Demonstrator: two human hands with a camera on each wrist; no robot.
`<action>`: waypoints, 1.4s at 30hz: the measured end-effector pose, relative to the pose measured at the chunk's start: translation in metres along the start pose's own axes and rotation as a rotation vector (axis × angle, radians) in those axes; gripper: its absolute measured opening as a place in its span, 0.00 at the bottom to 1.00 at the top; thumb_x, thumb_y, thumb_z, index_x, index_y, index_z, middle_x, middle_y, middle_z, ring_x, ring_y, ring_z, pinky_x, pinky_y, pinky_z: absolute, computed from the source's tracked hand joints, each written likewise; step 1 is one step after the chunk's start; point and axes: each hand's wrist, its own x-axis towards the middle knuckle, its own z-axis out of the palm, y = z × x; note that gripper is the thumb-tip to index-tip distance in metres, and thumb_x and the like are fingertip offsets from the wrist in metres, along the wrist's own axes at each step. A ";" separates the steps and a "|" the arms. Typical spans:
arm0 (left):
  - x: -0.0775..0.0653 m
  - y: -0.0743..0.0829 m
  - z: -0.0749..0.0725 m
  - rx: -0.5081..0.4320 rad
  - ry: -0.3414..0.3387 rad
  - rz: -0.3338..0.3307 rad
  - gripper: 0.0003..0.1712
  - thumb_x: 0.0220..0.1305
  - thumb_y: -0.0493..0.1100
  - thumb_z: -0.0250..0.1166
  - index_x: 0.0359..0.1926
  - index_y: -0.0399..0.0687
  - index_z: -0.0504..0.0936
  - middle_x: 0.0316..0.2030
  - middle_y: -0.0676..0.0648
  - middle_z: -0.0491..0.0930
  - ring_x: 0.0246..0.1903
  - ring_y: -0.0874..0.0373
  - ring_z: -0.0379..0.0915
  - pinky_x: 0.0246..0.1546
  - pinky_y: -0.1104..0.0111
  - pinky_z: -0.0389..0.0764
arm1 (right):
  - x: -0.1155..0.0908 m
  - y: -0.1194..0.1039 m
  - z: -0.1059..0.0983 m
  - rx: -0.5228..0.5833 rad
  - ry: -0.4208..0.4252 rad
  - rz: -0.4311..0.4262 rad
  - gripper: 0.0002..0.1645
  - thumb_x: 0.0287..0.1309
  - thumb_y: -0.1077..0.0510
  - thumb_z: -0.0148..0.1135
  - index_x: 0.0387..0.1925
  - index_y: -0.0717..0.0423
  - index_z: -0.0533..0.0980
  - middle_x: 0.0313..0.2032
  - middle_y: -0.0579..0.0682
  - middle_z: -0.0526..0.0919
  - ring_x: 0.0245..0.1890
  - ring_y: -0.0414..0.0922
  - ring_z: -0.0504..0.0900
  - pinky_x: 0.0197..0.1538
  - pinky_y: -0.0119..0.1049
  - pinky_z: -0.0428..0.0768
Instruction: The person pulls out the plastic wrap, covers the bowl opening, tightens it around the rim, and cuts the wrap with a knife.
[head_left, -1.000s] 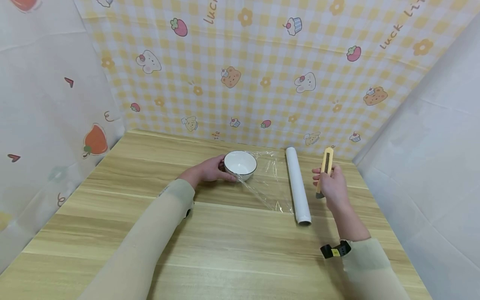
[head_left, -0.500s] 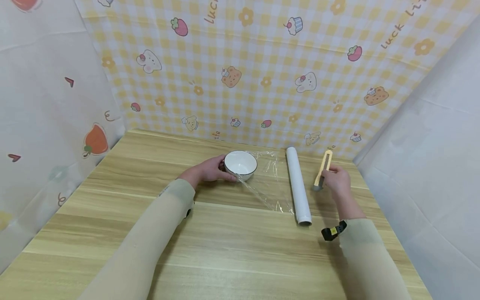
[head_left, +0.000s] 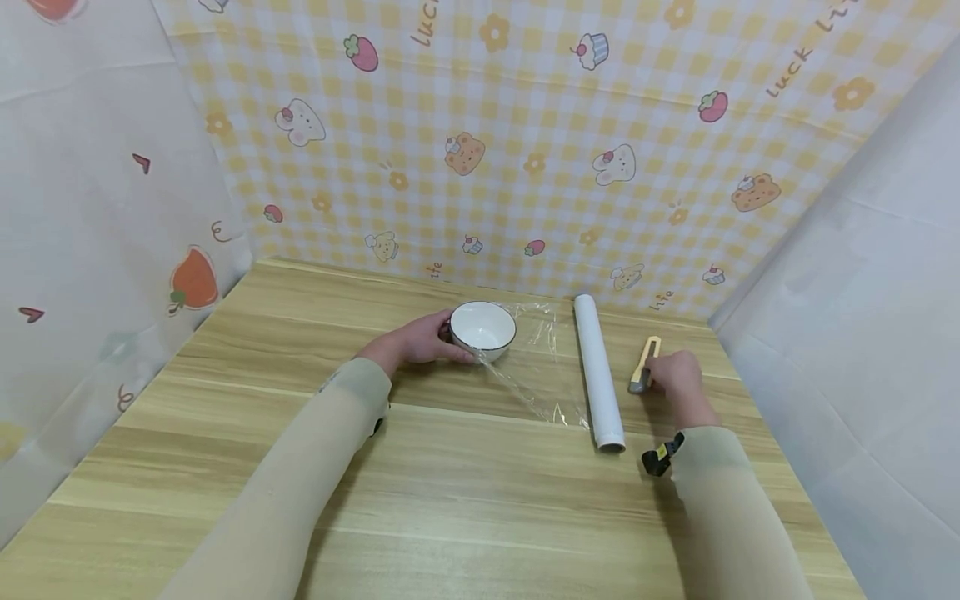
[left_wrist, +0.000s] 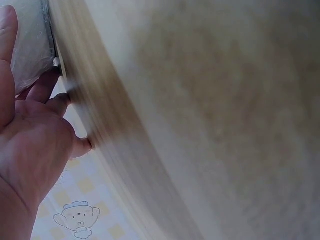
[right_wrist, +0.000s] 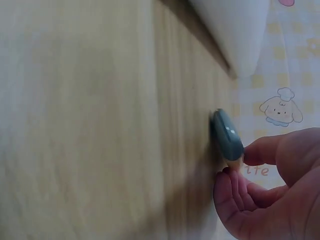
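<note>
My left hand [head_left: 420,340] holds a white bowl [head_left: 483,323] with a dark rim by its left side, thumb along the front. Clear cling film [head_left: 543,379] clings to the bowl and stretches right to a white roll [head_left: 599,375] lying on the table. In the left wrist view, film-wrapped white bowl [left_wrist: 32,50] shows at the upper left beside the fingers. To the right of the roll, my right hand [head_left: 677,379] pinches a yellow utility knife [head_left: 645,365] between thumb and fingers, low at the tabletop. Its grey end [right_wrist: 227,137] shows in the right wrist view.
The wood-grain table [head_left: 480,508] carries all these things. A yellow checked cloth [head_left: 420,125] with cartoon prints hangs behind it, and pale cloths hang at the left and right. A black strap camera [head_left: 662,457] sits at the right wrist.
My right hand has lowered the utility knife toward the tabletop, and its grip has shifted from round the handle to a pinch at the side. The left hand, bowl and roll stay put.
</note>
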 end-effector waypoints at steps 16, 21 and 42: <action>0.000 0.000 -0.004 0.021 -0.002 -0.025 0.58 0.67 0.51 0.81 0.87 0.45 0.56 0.79 0.38 0.70 0.83 0.42 0.61 0.87 0.47 0.54 | -0.024 -0.059 0.019 -0.118 0.077 -0.395 0.34 0.80 0.51 0.44 0.75 0.69 0.70 0.77 0.76 0.65 0.78 0.74 0.62 0.80 0.70 0.64; 0.000 0.001 -0.004 0.022 0.003 -0.026 0.59 0.66 0.51 0.81 0.87 0.45 0.57 0.79 0.38 0.71 0.82 0.42 0.61 0.87 0.47 0.55 | -0.043 -0.110 0.054 -0.117 -0.078 -0.693 0.37 0.86 0.46 0.39 0.86 0.54 0.60 0.86 0.66 0.56 0.86 0.68 0.53 0.86 0.68 0.52; 0.004 -0.005 0.000 0.017 -0.001 -0.002 0.57 0.67 0.49 0.81 0.86 0.43 0.57 0.79 0.38 0.72 0.81 0.43 0.64 0.87 0.49 0.56 | -0.045 -0.124 0.119 -0.102 -0.552 -0.650 0.66 0.70 0.24 0.64 0.90 0.51 0.44 0.88 0.62 0.52 0.88 0.62 0.51 0.88 0.62 0.53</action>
